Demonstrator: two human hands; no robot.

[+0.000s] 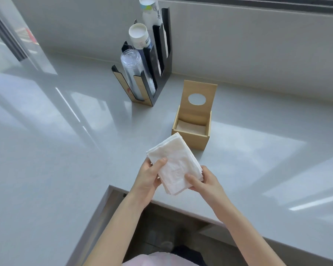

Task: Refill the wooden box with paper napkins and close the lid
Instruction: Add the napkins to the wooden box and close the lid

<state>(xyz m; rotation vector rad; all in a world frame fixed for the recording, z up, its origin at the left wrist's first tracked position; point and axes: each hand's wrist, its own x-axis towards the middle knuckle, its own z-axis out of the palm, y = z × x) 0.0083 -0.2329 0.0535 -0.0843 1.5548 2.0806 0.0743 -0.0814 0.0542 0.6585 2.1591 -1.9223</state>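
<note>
Wooden box (191,131) stood on the grey counter (65,150), lid (199,98) propped upright at its back, a few napkins seen inside, stack of paper napkins (173,166) gripped just in front by left hand (148,175) and right hand (204,181), cup holder (148,73) set behind.
</note>
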